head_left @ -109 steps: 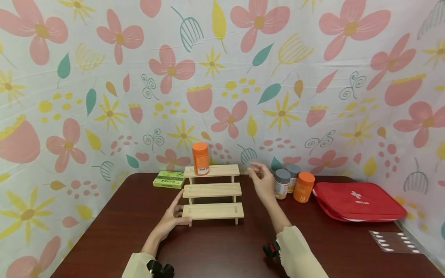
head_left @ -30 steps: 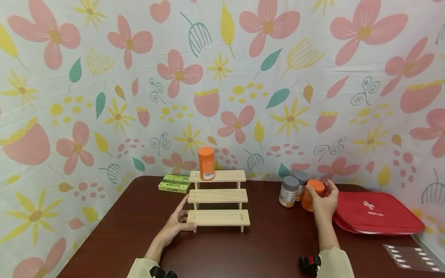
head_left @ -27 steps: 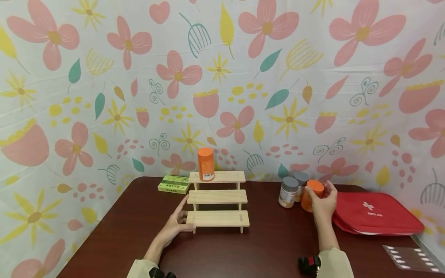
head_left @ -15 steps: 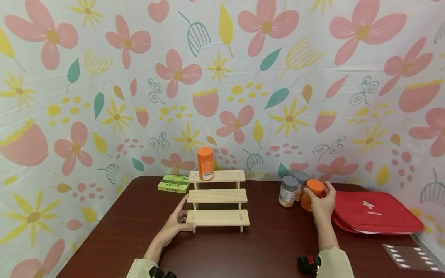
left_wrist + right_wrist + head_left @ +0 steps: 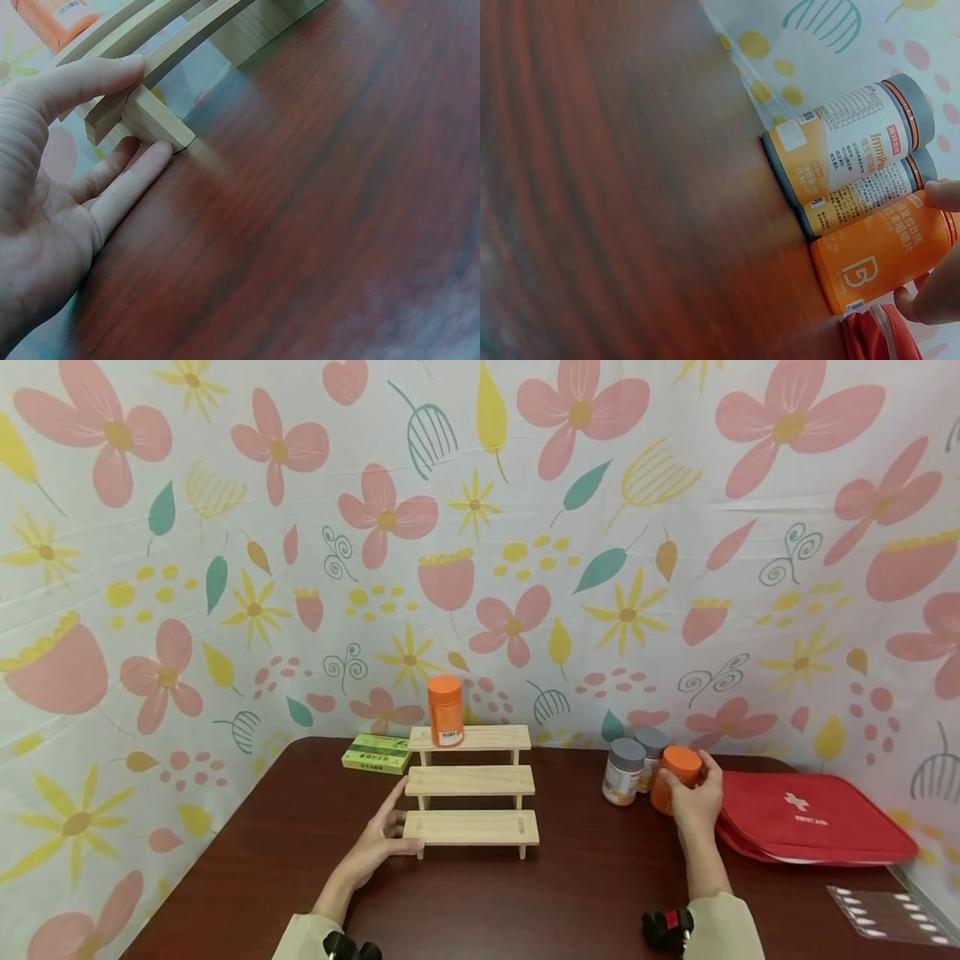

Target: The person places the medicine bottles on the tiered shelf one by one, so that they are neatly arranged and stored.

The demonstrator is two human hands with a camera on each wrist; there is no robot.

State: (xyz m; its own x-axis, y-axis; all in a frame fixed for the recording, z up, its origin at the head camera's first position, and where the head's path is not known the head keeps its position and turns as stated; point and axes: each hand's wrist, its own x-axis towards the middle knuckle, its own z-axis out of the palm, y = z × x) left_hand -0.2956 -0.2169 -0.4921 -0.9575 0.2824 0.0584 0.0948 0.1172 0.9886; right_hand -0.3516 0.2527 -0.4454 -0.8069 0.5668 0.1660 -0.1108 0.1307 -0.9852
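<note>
My left hand (image 5: pixel 369 847) holds the left end of a three-step wooden display stand (image 5: pixel 471 828). In the left wrist view its thumb lies on the lowest board and its fingers touch the leg (image 5: pixel 157 120). At the right, my right hand (image 5: pixel 697 797) grips an orange supplement bottle (image 5: pixel 663 792), thumb on one side and fingers on the other. The right wrist view shows this orange bottle (image 5: pixel 877 251) standing on the table beside two grey-lidded bottles (image 5: pixel 847 139). Another orange bottle (image 5: pixel 446 714) stands on the stand's top step.
A green box (image 5: pixel 377 753) lies left of the stand on the dark wooden table (image 5: pixel 495 906). To the right of the bottles is a red first aid pouch (image 5: pixel 817 818). A clear sheet with white pieces (image 5: pixel 888 914) lies near the right edge. A flowered cloth hangs behind.
My right hand has moved from beside the stand's top step rightward to the orange bottle and taken hold of it. My left hand keeps its place on the stand. The view shifted slightly.
</note>
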